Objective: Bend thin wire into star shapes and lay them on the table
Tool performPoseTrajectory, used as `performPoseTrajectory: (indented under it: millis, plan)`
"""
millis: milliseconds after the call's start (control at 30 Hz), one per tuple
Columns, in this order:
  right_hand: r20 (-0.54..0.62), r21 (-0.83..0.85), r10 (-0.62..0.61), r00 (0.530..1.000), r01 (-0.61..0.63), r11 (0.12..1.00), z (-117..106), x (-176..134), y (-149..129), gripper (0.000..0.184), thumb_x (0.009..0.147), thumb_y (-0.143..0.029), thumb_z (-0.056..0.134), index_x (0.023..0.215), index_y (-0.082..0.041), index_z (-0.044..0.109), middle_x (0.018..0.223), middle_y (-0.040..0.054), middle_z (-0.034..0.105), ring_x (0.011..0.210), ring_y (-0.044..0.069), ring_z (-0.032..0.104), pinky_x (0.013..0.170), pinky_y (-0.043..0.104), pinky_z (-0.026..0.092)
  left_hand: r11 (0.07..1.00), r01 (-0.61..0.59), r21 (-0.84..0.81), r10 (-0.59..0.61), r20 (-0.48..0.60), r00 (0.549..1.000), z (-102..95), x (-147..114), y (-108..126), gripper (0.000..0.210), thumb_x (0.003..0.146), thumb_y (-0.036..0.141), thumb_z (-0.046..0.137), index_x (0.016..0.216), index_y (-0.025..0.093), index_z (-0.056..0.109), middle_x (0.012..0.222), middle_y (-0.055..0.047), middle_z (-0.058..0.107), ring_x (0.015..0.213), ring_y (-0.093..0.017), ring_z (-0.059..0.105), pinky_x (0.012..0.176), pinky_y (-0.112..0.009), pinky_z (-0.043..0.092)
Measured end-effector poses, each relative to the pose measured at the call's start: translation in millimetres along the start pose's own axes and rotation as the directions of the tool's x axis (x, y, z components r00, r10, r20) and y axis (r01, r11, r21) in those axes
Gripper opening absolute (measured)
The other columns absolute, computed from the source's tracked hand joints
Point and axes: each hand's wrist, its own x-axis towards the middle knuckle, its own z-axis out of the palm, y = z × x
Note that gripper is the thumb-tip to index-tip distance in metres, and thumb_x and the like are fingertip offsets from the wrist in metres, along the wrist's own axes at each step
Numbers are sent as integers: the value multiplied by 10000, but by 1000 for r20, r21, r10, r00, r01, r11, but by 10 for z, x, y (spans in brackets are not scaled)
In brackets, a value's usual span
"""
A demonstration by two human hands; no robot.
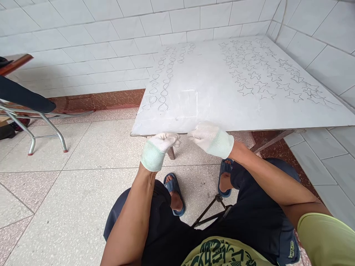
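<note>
My left hand (pixel 162 146), in a white glove with a pale green cuff, is closed just off the front edge of a white board (pixel 210 103). Gloved the same way, my right hand (pixel 206 136) is closed beside it, over that edge. A small gap separates the two hands, fingertips facing each other. Whatever the fingers pinch is hidden or too thin to make out. Thin wire star shapes (pixel 246 90) lie in rows on the board's right side. On its left side run columns of wire loop shapes (pixel 163 104), like figure eights.
White tiled walls (pixel 155 24) border the board behind and on the right. Wooden legs (pixel 171 153) hold it up. At far left, a person's dark-clothed leg (pixel 24 94) is near a metal-framed stool (pixel 48 129). My feet in blue sandals (pixel 177 199) rest on the speckled floor (pixel 83 207).
</note>
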Motion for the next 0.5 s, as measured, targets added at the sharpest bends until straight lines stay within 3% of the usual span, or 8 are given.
performPoseTrajectory:
  millis: [133,333,500]
  plan:
    - [59,-3,17,998,-17,1000,-56,57,-48,365,1067,-227,462,931,-164,795,798,56,631,770,196,477,744,346,304,1000,-17,-4,17,7,1000,-37,-23,26,344,760,479,830,772,150,731,776,-83,757,651,-188,684,660,-321,577]
    - [158,-45,-34,987,42,998,-151,90,-97,386,1056,-194,445,838,-151,760,735,42,578,682,168,400,694,347,260,999,-47,26,49,-54,997,-84,-48,84,599,853,707,715,930,121,804,822,-128,802,746,-251,760,758,-377,619]
    - [137,-43,-100,986,106,993,-157,49,-52,373,1058,-177,430,873,-157,754,779,47,602,740,183,456,728,342,302,977,7,212,-24,78,997,-171,-36,56,482,821,613,804,920,142,832,837,-123,814,773,-256,768,704,-348,608]
